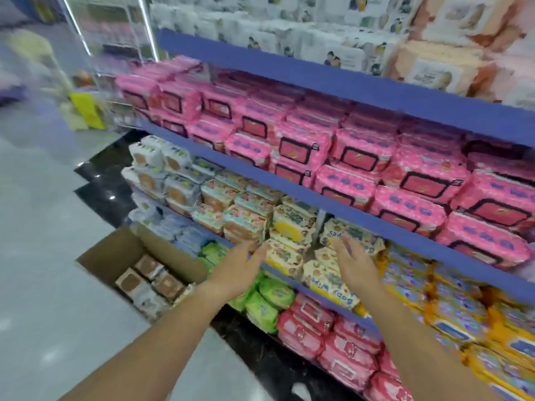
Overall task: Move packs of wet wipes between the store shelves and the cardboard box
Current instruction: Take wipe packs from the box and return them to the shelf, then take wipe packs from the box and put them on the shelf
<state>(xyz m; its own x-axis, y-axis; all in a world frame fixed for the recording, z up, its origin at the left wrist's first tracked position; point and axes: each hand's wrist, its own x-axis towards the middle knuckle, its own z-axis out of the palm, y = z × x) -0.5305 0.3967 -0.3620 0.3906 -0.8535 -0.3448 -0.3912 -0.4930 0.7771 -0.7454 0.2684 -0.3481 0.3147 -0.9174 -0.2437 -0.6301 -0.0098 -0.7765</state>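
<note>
Both my arms reach toward the middle shelf (289,192) of a blue store rack. My left hand (240,267) is open, fingers spread, its tips close to a cream and yellow wipes pack (285,253). My right hand (354,263) is also open, just in front of another cream pack marked baby wipes (351,233). Neither hand holds anything. An open cardboard box (115,256) stands on the floor to the left, below my left forearm, with several white and brown wipes packs (150,279) inside.
Pink packs (347,157) fill the shelf above, white and peach packs the top one. Green (269,299), red (327,337) and orange-blue packs (463,308) fill the lower shelves. White and brown packs (162,166) sit at the left end. Grey tiled floor (43,256) spreads left.
</note>
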